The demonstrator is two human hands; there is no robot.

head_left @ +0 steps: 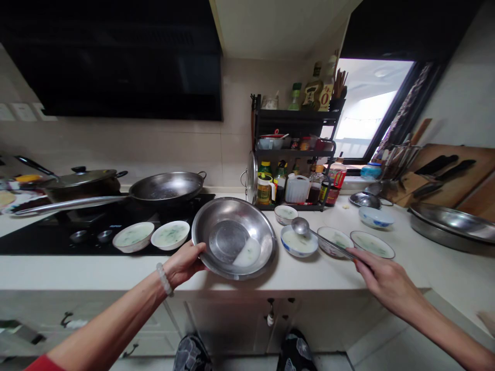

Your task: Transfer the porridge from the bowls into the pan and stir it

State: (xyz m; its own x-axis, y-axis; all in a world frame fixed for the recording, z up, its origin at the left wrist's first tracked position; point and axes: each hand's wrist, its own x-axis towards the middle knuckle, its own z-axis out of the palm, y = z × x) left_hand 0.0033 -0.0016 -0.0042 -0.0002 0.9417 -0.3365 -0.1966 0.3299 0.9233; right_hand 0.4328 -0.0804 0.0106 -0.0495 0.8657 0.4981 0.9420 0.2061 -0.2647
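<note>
My left hand (184, 264) grips the near left rim of a large steel basin (233, 238), which is tilted toward me with a little pale soup pooled at its lower right. My right hand (381, 281) pinches the handle of a steel ladle (305, 227). The ladle's bowl hovers over a blue-rimmed bowl (298, 241) that holds pale soup. Two more filled bowls (334, 241) sit to the right of it, under the ladle handle. A bead bracelet is on my left wrist.
Two white bowls of soup (170, 235) stand on the black hob left of the basin, behind them a wok (167, 187) and a lidded pan (82, 181). A spice rack (294, 154) stands at the back. Right: small bowls, a steel tray (450, 224), knives and a cutting board.
</note>
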